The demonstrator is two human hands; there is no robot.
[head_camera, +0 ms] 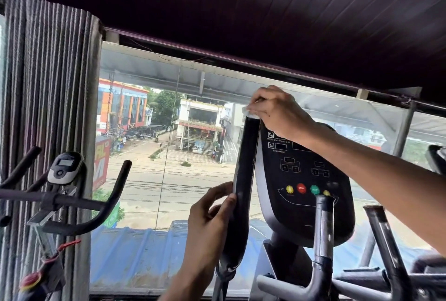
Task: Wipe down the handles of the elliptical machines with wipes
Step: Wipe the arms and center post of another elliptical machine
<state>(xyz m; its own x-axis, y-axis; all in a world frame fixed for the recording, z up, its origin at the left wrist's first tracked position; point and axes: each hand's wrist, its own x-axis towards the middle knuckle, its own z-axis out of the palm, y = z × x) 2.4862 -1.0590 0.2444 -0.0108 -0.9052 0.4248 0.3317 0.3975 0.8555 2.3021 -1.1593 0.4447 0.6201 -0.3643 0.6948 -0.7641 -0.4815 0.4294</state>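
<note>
A tall black elliptical handle point(245, 175) rises in the middle of the head view, just left of the machine's black console point(306, 180). My left hand point(210, 223) grips the handle's lower part from the left, thumb against its edge. My right hand point(275, 110) is curled over the handle's top end, pressing a white wipe point(249, 109) onto it. Only a small crumpled corner of the wipe shows under the fingers. A second, grey handle point(324, 233) stands in front of the console's lower right.
An exercise bike with black handlebars point(106, 206) and a small display point(65, 168) stands at the left, beside a grey ribbed pillar point(48, 107). A large window point(169, 156) lies behind the machines. More black frame bars point(386, 247) crowd the lower right.
</note>
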